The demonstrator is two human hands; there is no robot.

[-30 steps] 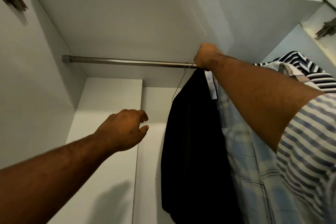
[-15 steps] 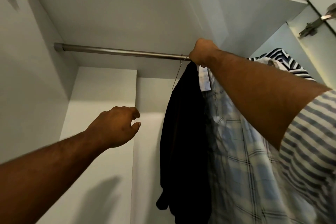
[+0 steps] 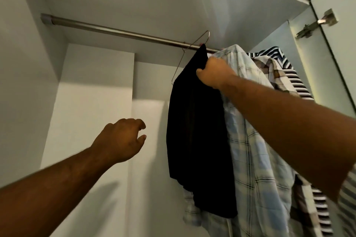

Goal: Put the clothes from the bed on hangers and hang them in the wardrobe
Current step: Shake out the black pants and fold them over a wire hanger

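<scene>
**Black garment held at the rail inside the wardrobe**

The wardrobe (image 3: 38, 82) fills the view from below, with pale walls, a pale top panel and an open door at the right that carries a metal hinge (image 3: 316, 25). A metal rail (image 3: 115, 31) runs from the left wall across toward the right, where clothes hang from it.

The largest of these is a light blue checked shirt (image 3: 256, 150), which hangs long and touches the black garment (image 3: 196, 131) to its left. Behind the checked shirt, further right, are a brown-and-white checked shirt (image 3: 273, 71) and a dark-and-white striped shirt (image 3: 300, 86), pressed close together.

The black garment hangs on a thin wire hanger (image 3: 194, 46). The hanger's hook rises just above the rail, and its wire shoulder slopes down bare to the left of the cloth.

The right hand (image 3: 213, 72) reaches up from the lower right, and its fingers are closed on the top edge of the black garment, just below the rail and against the blue checked shirt.

The left hand (image 3: 121, 140) is raised lower down, well apart from the clothes, in front of the bare back panel. Its fingers are loosely curled, with a narrow gap to the thumb, and hold nothing.
</scene>
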